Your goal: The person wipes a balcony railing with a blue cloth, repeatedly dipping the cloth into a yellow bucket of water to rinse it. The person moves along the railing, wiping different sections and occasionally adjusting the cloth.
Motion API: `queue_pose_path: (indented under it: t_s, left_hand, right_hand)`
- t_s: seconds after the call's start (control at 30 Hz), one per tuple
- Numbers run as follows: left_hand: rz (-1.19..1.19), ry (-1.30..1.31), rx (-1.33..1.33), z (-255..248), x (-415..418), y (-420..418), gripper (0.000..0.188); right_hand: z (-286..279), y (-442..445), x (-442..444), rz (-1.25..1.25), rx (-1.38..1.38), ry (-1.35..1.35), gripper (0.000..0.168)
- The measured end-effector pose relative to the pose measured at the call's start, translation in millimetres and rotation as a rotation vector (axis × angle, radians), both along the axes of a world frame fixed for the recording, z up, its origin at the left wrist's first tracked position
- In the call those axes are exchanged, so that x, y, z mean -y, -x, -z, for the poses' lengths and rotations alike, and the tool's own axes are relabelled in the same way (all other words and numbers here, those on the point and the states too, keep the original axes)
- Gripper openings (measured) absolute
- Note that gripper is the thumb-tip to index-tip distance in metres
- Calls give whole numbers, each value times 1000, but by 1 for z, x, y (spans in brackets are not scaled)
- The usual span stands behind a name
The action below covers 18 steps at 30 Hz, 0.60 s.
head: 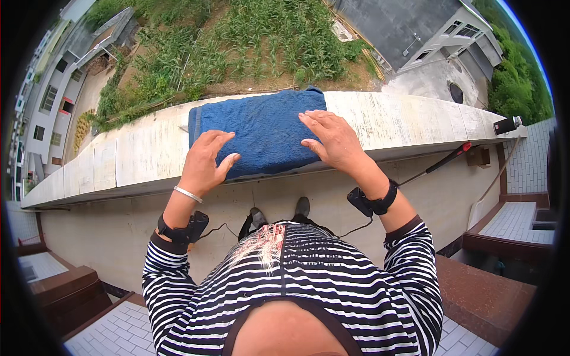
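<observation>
A blue terry towel lies spread over the pale top of a parapet wall, its near edge hanging slightly over the inner side. My left hand is at the towel's left part, thumb apart from the fingers and nothing in its grasp. Over the right part is my right hand, palm down, fingers extended and also without anything in it. Whether either hand touches the cloth is hard to tell. Each forearm wears a black strapped device with a cable, and a silver bangle circles the left wrist.
Near the wall's right end stands a black cylindrical object. A long-handled tool with a red-and-black grip leans below it, by a cardboard box. Beyond the parapet, the ground drops to a corn plot and buildings.
</observation>
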<state>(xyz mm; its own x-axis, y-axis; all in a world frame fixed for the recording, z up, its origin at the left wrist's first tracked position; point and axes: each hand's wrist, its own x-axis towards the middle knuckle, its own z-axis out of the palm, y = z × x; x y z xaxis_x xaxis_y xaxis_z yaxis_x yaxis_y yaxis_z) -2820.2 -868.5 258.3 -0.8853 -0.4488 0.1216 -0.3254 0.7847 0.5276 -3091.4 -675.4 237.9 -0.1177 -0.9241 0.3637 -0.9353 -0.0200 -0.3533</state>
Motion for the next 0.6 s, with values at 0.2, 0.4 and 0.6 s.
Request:
queue_pose_path:
  t_s: [0.2, 0.4, 0.6]
  left_hand:
    - [-23, 331, 194, 69, -11, 56, 75]
    - [-58, 355, 127, 84, 0, 74, 72]
    - [47, 247, 177, 69, -41, 40, 81]
  right_hand:
    - [61, -24, 51, -15, -185, -120, 59]
    - [66, -29, 76, 34, -168, -74, 54]
    - [45, -51, 29, 1, -117, -150, 51]
